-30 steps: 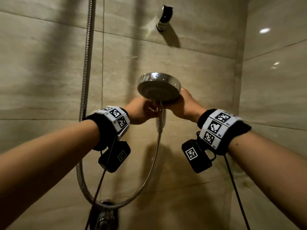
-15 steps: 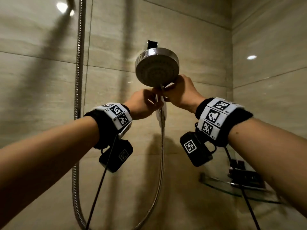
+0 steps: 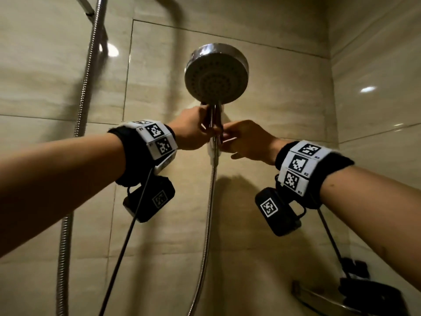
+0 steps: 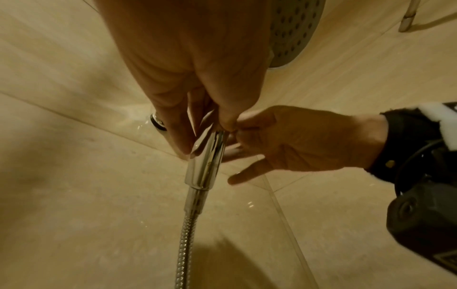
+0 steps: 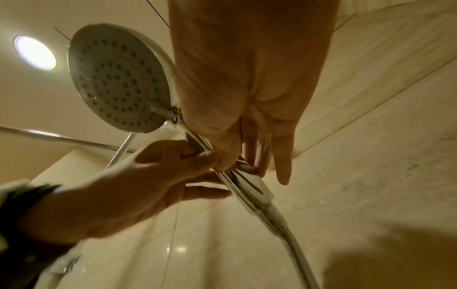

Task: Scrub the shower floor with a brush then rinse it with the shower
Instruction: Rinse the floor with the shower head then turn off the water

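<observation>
Since the earlier frames the one round chrome shower head [image 3: 216, 74] has risen higher against the beige tiled wall [image 3: 284, 83] and turned its dotted spray face more toward the viewer, and the right hand [image 3: 248, 140] has dropped from beside the head to the chrome handle [image 3: 215, 124] below it. Both of the two hands meet on that handle: the left hand [image 3: 190, 128] has its grip curled around the upper stem, while the right hand pinches it with thumb and fingertips, its other fingers spread loose. Two ribbed metal hoses show, one hose [image 3: 208, 213] hanging from the handle and a second hose [image 3: 84, 92] running up the wall at left, and a dark corner shelf [image 3: 319, 297] sits low at right.
</observation>
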Motion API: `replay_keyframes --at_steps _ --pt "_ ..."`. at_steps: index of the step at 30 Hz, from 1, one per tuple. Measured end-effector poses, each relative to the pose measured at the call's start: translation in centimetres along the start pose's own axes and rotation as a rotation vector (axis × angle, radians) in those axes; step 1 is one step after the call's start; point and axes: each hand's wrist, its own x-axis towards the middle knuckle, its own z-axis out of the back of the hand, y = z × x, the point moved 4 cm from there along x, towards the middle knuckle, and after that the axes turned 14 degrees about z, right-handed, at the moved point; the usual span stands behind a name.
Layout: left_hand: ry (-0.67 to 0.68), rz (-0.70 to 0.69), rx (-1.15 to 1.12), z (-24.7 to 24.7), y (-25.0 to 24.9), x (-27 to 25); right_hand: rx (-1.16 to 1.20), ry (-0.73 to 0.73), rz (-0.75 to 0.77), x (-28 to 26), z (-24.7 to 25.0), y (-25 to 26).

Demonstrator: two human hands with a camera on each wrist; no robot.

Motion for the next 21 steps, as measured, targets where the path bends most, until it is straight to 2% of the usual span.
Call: replay_keyframes --at_steps 2,6,12,18,21 --pt "-0.017 0.009 -0.004 1.2 -0.3 0.7 -0.104 0.026 0.022 0.9 -0.5 -0.1" --pt "-0.031 0.032 0.003 3.0 -1.5 2.1 -0.298 -0.051 0.115 3.3 0.2 0.9" --pt "-0.116 0.046 -0.015 4.4 -3.8 4.4 -0.174 -0.201 0.135 5.1 3.6 1.7" --pt "-0.065 0.123 0.02 4.3 -3.5 5.4 -0.281 -0.251 0.131 6.5 5.7 1.9" --pt "0.019 0.158 -0.044 3.9 -2.1 6.0 -0.279 -0.303 0.16 7.4 6.0 2.5"
